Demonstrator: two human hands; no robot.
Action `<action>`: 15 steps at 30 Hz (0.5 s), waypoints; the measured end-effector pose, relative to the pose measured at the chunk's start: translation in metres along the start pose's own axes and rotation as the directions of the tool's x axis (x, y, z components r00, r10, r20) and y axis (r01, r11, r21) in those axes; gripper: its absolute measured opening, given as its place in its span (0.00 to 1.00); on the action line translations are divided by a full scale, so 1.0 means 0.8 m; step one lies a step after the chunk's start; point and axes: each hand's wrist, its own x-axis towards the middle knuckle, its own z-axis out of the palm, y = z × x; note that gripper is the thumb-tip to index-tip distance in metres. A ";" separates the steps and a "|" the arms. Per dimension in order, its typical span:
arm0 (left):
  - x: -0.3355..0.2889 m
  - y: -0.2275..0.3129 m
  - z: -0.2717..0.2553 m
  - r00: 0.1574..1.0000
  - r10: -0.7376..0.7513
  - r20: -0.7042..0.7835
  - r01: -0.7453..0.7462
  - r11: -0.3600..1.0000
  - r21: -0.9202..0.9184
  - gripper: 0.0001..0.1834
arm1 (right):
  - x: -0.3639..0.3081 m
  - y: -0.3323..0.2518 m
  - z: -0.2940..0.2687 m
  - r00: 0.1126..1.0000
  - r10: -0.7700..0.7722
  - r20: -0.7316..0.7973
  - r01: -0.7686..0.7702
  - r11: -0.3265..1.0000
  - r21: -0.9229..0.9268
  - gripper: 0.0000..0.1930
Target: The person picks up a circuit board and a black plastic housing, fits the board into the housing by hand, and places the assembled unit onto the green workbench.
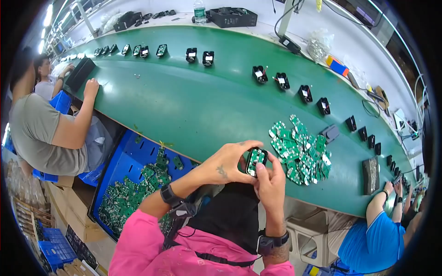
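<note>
Above the near edge of the green table, a small black housing point(249, 166) with a green circuit board point(256, 158) in it is held between both hands. My left hand point(230, 162) grips the housing from the left, fingers curled around its far side. From the right, my right hand point(271, 183) holds it too, with the thumb pressed on the board's lower part. Just right of my hands, a loose pile of green circuit boards point(301, 154) lies on the table. Touching the pile's far right side is a dark grey housing point(330, 133).
Black housings point(282, 81) stand in a spaced row along the green table point(184, 99). A blue bin point(133, 152) full of circuit boards sits below left. One co-worker point(50, 129) sits at left, another in blue point(368, 239) at right, near a dark foam block point(370, 176).
</note>
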 end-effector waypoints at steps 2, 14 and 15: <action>0.024 -0.007 -0.022 0.999 -0.044 -0.001 0.044 0.997 0.061 0.42 | 0.015 0.015 0.003 0.987 -0.158 -0.024 0.151 0.971 -0.185 0.22; 0.262 -0.166 -0.243 0.858 -0.111 -0.502 0.442 0.659 0.609 0.44 | 0.025 0.047 0.026 0.745 -0.666 0.034 0.431 0.442 -0.787 0.09; 0.271 -0.164 -0.245 0.860 -0.154 -0.487 0.470 0.610 0.638 0.44 | 0.026 0.046 0.027 0.744 -0.667 0.030 0.423 0.436 -0.795 0.08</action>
